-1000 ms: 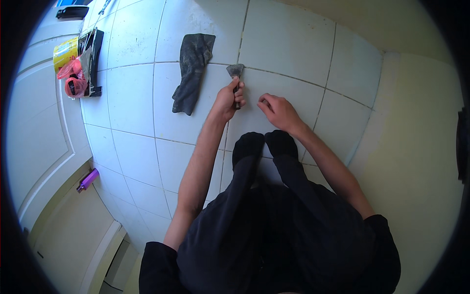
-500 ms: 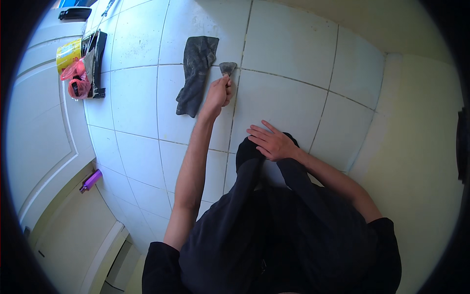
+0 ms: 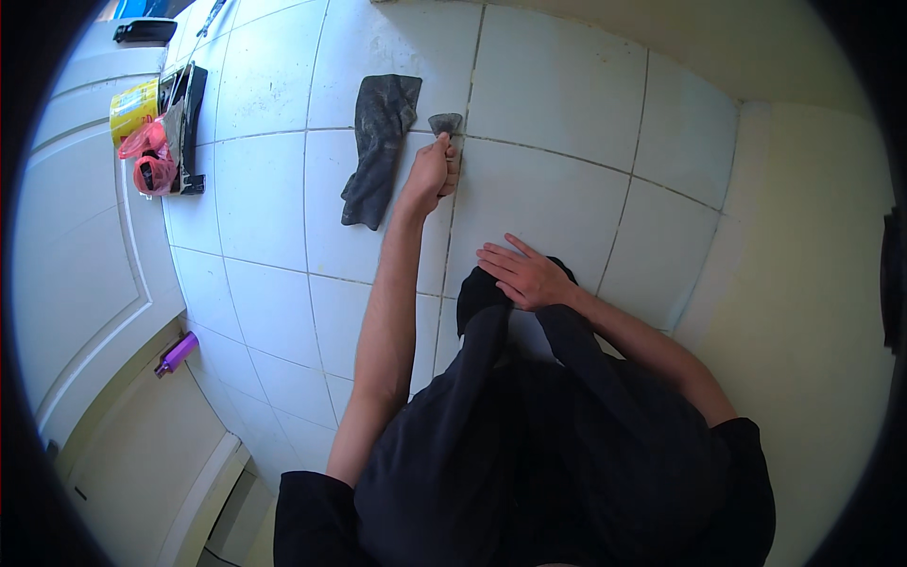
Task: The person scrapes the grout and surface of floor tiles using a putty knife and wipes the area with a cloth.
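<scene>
The left hand [image 3: 433, 172] has its grip closed around the handle of a small scraper [image 3: 444, 124], whose grey blade points away from the person and sits right where two grout lines [image 3: 529, 146] of the white tiled floor [image 3: 557, 85] cross. The arm is stretched out straight along the lengthwise grout joint. Just to the left of that hand lies a dark grey cloth [image 3: 378, 142], crumpled lengthwise on the tiles — close to the knuckles, though whether it touches them I cannot tell.

The right hand [image 3: 522, 274] holds nothing; it rests open, fingers spread, on the person's dark-trousered knee [image 3: 487, 293], well back from the scraper.

Farther off, at the left edge by a white panelled door [image 3: 76, 274], stand a yellow package [image 3: 132, 106], a pink plastic bag [image 3: 151, 161] and a black flat object [image 3: 194, 118] — and lower down a small purple bottle [image 3: 176, 353] lies on its side.
</scene>
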A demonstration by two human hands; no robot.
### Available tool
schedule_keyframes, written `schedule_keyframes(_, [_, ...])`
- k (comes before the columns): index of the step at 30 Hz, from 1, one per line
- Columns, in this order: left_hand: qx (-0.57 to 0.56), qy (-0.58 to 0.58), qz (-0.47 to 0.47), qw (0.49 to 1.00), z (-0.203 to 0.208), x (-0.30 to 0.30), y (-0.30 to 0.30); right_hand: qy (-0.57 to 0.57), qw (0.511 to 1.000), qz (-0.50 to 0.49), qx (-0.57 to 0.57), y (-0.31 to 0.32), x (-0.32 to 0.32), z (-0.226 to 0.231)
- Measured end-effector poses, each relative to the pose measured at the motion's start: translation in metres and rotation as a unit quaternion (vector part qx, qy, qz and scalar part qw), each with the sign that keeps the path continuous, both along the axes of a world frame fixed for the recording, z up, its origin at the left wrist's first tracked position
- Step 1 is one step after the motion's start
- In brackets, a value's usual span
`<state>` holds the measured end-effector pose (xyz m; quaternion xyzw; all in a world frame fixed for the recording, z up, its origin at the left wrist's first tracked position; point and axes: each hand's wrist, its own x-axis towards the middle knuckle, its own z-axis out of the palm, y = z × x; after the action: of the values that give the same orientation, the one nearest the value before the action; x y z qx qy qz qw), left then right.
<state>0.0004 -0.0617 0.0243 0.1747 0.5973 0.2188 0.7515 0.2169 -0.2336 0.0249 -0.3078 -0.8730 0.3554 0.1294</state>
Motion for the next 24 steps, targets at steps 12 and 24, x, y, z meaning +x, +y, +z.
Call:
schedule_keyframes(12, [-0.010, -0.027, 0.016, 0.999, -0.001, 0.006, 0.010, -0.005, 1.000, -0.013, 0.009, 0.002, 0.000, 0.008])
schedule_keyframes(24, [0.007, -0.048, 0.052, 0.997, -0.007, 0.013, 0.038, 0.026, 0.999, -0.044, 0.009, 0.002, 0.011, -0.001])
